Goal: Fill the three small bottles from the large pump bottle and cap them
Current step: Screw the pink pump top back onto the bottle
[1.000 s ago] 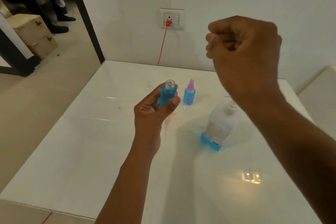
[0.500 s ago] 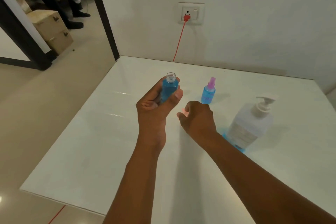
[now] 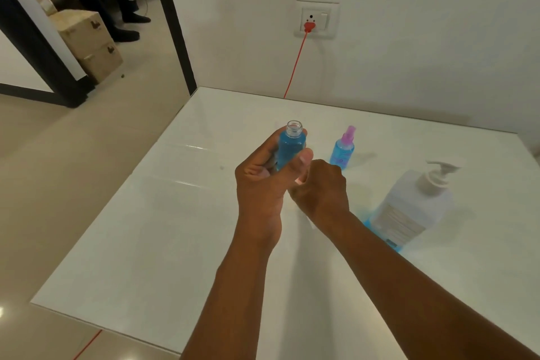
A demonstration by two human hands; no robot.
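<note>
My left hand (image 3: 263,181) grips a small uncapped bottle (image 3: 290,147) of blue liquid and holds it upright above the white table (image 3: 140,248). My right hand (image 3: 321,187) is just to its right, low over the table, fingers curled and pinching a small pink cap (image 3: 299,181) that is mostly hidden. A second small blue bottle (image 3: 342,150) with a pink spray cap stands behind the hands. The large pump bottle (image 3: 415,204) stands to the right, with a little blue liquid at its bottom.
A red cable (image 3: 295,64) runs from a wall socket (image 3: 317,19) down behind the table's far edge. To the left, past the table's edge, are bare floor, a dark door frame (image 3: 172,23), wooden boxes (image 3: 87,41) and a seated person's legs.
My right hand came down from high in front of the camera to the table beside my left hand and closed its fingers on the pink cap. The view shifted left.
</note>
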